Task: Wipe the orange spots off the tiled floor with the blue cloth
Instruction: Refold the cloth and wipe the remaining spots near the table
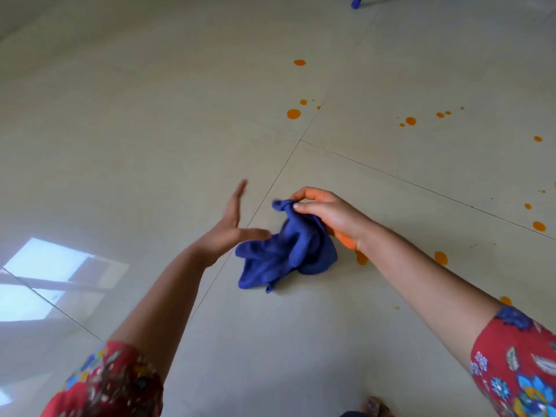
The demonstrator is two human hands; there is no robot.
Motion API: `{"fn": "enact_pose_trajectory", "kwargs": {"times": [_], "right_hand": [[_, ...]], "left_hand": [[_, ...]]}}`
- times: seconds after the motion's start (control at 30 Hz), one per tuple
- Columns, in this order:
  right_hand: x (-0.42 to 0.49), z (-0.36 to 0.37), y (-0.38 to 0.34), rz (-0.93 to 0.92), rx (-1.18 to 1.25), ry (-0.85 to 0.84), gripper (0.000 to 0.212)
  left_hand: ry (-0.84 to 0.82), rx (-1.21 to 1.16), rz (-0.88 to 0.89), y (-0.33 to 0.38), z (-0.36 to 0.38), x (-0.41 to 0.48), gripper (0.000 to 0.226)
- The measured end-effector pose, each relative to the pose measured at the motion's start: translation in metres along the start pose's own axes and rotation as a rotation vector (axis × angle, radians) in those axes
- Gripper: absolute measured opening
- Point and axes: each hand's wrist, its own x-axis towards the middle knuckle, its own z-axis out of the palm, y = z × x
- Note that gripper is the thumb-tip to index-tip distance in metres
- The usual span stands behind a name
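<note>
Head view, single frame.

- Blue cloth [285,254]: bunched, centre of frame, on the tile right of the grout line. Long axis runs from the pinched knot at 12 o'clock down to a loose corner at 7 o'clock. Cannot tell whether the lower folds rest on the tiled floor [150,130] or hang just above it.
- Right hand [328,213]: thumb and fingers pinch the upper knot of the cloth.
- Left hand [231,227]: holding nothing, fingers straight, blurred, thumb spread toward the cloth's left edge. Contact unclear.
- Orange spots: nearest spot [361,257] lies at 3 o'clock from the cloth, just beside it, below the right wrist. Second spot [441,257] lies further out along the same line. A far cluster [294,114] lies at 12 o'clock, well apart, with more scattered at 1 to 2 o'clock.
- An orange patch shows at the heel of the right hand; whether on floor or skin I cannot tell.

Judgement: the right hand is nearer the spots, so the first stroke probably goes toward 3 o'clock. Wiping seems not yet begun.
</note>
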Motion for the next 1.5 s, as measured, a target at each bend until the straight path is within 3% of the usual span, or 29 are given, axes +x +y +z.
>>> {"fn": "enact_pose_trajectory", "kwargs": {"times": [0.03, 0.1, 0.17, 0.2, 0.27, 0.37, 0.43, 0.47, 0.5, 0.6, 0.67, 0.73, 0.8, 0.9, 1.0, 1.07, 1.13, 1.23, 1.33, 1.47, 1.5], "right_hand": [[-0.001, 0.000, -0.003, -0.022, 0.010, -0.062, 0.019], [-0.002, -0.006, -0.009, -0.065, 0.109, -0.136, 0.016], [-0.006, -0.019, -0.011, -0.106, 0.195, -0.145, 0.010], [-0.008, -0.026, -0.009, -0.106, 0.215, -0.141, 0.012], [-0.013, -0.037, -0.002, -0.041, 0.109, -0.131, 0.026], [-0.020, -0.047, 0.007, 0.088, -0.546, -0.103, 0.042], [-0.024, -0.051, 0.013, 0.163, -0.944, -0.090, 0.034], [-0.027, -0.052, 0.018, 0.183, -0.978, -0.084, 0.028], [-0.029, -0.055, 0.022, 0.177, -0.911, -0.094, 0.024], [-0.039, -0.062, 0.034, 0.046, -0.383, -0.126, 0.025], [-0.043, -0.064, 0.043, 0.005, 0.040, -0.136, 0.033], [-0.044, -0.054, 0.062, 0.037, 0.422, -0.106, 0.027], [-0.042, -0.032, 0.083, 0.150, 0.611, 0.042, 0.022], [-0.034, -0.008, 0.098, 0.289, 0.432, 0.184, 0.019], [-0.026, -0.014, 0.079, 0.299, 0.496, 0.117, 0.027], [-0.020, -0.020, 0.070, 0.269, 0.487, 0.121, 0.040], [-0.014, -0.017, 0.072, 0.318, 0.339, 0.197, 0.044], [-0.006, -0.008, 0.079, 0.380, 0.080, 0.375, 0.053], [-0.010, -0.011, 0.073, 0.308, -0.185, 0.351, 0.064], [-0.023, -0.018, 0.057, 0.196, -0.340, 0.319, 0.047], [-0.026, -0.019, 0.051, 0.206, -0.292, 0.277, 0.045]], "left_hand": [[-0.150, -0.002, 0.032, 0.012, 0.002, 0.005, 0.097], [-0.279, 0.056, 0.053, 0.033, -0.001, 0.014, 0.051], [-0.251, 0.066, 0.098, 0.051, -0.005, 0.019, 0.008], [-0.225, 0.054, 0.112, 0.059, -0.008, 0.016, 0.003], [-0.167, 0.045, 0.144, 0.075, -0.016, 0.008, 0.009], [-0.105, 0.163, 0.145, 0.090, -0.030, -0.009, 0.010], [-0.051, 0.235, 0.119, 0.091, -0.046, -0.017, 0.012], [-0.052, 0.232, 0.080, 0.088, -0.057, -0.022, 0.012], [-0.087, 0.223, 0.015, 0.085, -0.068, -0.027, 0.009], [-0.242, 0.388, -0.252, 0.065, -0.097, -0.044, 0.051], [-0.280, 0.426, -0.396, 0.043, -0.106, -0.052, 0.041], [-0.211, 0.261, -0.434, 0.016, -0.110, -0.058, 0.034], [-0.079, 0.005, -0.356, -0.011, -0.112, -0.060, 0.032], [0.064, -0.083, -0.252, -0.044, -0.101, -0.053, 0.027], [0.231, -0.025, -0.204, -0.065, -0.091, -0.036, 0.017], [0.275, -0.143, -0.262, -0.069, -0.089, -0.030, 0.028], [0.249, -0.177, -0.366, -0.077, -0.086, -0.032, 0.038], [0.206, -0.074, -0.419, -0.092, -0.081, -0.038, 0.030], [0.218, -0.157, -0.365, -0.089, -0.079, -0.044, 0.019], [0.044, -0.293, -0.219, -0.066, -0.086, -0.058, 0.016], [0.004, -0.238, -0.192, -0.060, -0.090, -0.060, 0.031]]}}
